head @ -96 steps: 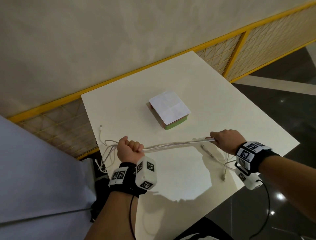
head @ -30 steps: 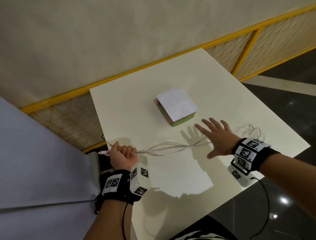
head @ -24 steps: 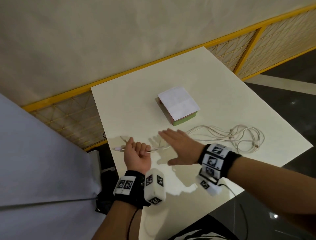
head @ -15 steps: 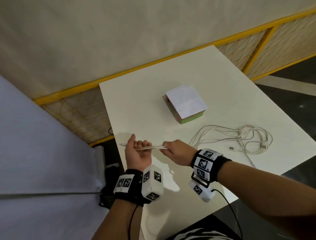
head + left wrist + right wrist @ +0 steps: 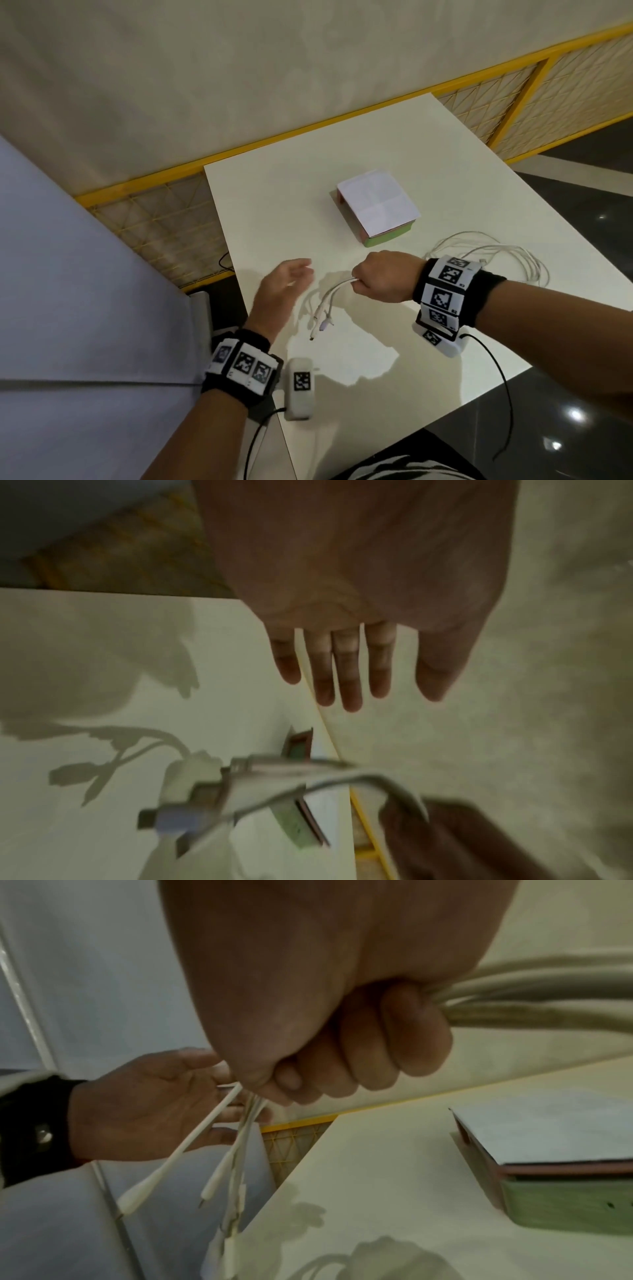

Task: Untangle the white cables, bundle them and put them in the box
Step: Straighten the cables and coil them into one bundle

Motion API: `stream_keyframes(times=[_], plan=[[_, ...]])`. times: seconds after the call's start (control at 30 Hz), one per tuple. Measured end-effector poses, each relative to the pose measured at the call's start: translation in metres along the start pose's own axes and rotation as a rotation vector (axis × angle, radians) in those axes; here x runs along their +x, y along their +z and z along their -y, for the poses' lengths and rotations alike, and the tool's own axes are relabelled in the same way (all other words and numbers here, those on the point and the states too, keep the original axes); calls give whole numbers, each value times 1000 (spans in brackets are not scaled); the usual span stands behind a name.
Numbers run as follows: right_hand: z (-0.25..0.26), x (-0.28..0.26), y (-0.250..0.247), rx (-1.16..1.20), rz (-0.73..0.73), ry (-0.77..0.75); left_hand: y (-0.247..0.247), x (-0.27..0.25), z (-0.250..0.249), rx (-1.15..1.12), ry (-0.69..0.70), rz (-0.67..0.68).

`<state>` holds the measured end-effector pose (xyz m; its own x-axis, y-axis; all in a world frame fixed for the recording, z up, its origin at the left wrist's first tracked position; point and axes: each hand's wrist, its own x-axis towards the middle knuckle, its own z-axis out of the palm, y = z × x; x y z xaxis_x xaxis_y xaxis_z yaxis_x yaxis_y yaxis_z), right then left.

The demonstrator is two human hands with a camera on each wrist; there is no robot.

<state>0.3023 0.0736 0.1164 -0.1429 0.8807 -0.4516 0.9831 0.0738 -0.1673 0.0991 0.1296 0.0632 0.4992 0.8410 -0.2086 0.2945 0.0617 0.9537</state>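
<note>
Since half a second ago my left hand [image 5: 282, 291] has let go of the cable ends, and only my right hand [image 5: 382, 275] has them now

On the white table [image 5: 376, 359], with the closed box [image 5: 375, 205] near the middle, the white cables [image 5: 496, 260] lie in loose loops behind my right wrist; this fist is clenched around the gathered strands, the plugs [image 5: 322, 322] hanging free, while the left hand is released, fingers straight. I judge the cables light, soft and a little slippery, so I would take hold just behind the plugs
</note>
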Motion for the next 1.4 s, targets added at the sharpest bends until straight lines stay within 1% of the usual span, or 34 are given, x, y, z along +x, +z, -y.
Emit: stream_keyframes(times=[0.07,0.1,0.13,0.23,0.3,0.4,0.5,0.57,0.63,0.73,0.8,0.87,0.93,1.0,1.17,1.3,1.4], plan=[[2,1,-7,-34,-4,-29,13,2,0,108,-3,198],[3,1,-10,-32,-12,-44,19,2,2,130,-18,256],[2,2,-12,-15,-25,-61,25,2,4,138,-40,283],[-3,5,-19,94,-69,-104,36,-2,0,90,-47,208],[-6,6,-21,211,-76,-97,41,-5,-7,23,-76,166],[-9,5,-21,392,-74,-58,48,-10,-10,-109,-120,160],[-8,6,-19,485,-68,-17,48,-10,-11,-177,-152,181],[-7,6,-20,486,-62,0,46,-8,-13,-215,-182,201],[-7,5,-22,427,-48,11,42,-5,-14,-228,-188,202],[-4,4,-24,328,-37,17,37,0,-14,-164,-150,173],[-3,3,-26,328,-54,32,39,0,-15,-72,-142,151],[-1,4,-27,377,-61,44,45,-2,-17,-17,-150,120],[0,5,-27,469,-53,59,53,-5,-15,-26,-182,84],[2,5,-27,585,-48,71,60,-8,-13,-91,-208,55],[5,6,-23,995,-58,46,65,-8,-23,-235,-214,109],[17,12,-15,1278,-185,91,67,3,-31,-220,-176,85],[25,15,-17,1571,-278,186,66,8,-39,-202,-124,112]])
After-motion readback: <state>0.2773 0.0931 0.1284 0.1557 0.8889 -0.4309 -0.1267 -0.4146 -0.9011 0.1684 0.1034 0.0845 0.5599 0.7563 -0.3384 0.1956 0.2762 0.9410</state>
